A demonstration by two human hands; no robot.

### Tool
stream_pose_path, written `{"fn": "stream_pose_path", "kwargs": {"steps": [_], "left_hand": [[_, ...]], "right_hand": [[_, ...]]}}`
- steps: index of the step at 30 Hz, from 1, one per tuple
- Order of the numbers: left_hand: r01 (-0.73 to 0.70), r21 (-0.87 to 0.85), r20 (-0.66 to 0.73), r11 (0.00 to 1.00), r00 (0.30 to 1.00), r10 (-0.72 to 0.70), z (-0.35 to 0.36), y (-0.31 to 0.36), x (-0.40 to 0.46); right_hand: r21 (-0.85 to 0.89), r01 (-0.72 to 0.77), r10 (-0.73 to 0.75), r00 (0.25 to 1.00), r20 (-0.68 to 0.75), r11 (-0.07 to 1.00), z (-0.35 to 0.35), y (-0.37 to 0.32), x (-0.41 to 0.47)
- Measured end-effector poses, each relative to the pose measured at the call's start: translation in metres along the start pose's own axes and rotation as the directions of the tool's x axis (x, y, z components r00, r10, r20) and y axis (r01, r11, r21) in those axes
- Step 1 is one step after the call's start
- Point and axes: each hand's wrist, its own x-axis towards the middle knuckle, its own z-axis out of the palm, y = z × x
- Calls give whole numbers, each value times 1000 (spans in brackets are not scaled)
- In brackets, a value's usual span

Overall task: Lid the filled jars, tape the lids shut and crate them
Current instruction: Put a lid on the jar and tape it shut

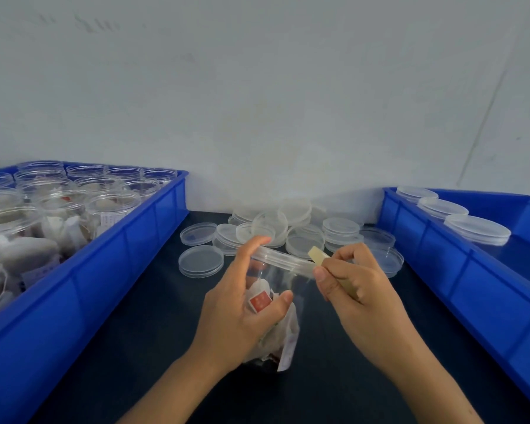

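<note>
Filled clear jar [276,313], lidded, on dark table [147,347] between two blue crates: left hand [242,313] grips its body, right hand [352,286] pinches a tan tape strip [318,257] against the lid [283,261]; loose lids [201,261] heaped behind

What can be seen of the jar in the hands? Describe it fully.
The jar is clear plastic, round, tilted with its top away from the camera, held above the dark table. A clear lid sits on it. Inside are white sachets and a red tag. The left hand grips its side; the right hand holds a beige tape strip at the lid's edge.
</note>
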Motion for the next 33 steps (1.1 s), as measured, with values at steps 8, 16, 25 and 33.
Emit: {"fn": "stream_pose_path", "kwargs": {"steps": [8, 16, 25, 33], "left_hand": [[27, -9, 19, 1000, 999, -27, 2, 2, -1], [38, -28, 19, 999, 999, -38, 2, 3, -1], [20, -50, 41, 999, 999, -18, 2, 5, -4], [16, -25, 43, 1000, 999, -15, 1, 12, -1]], "right_hand": [[8, -7, 7, 1000, 16, 1000, -1, 0, 0], [28, -16, 15, 999, 41, 999, -2, 3, 0], [-28, -14, 14, 1000, 5, 1000, 0, -1, -1], [-21, -1, 1, 1000, 3, 1000, 0, -2, -1]]}}
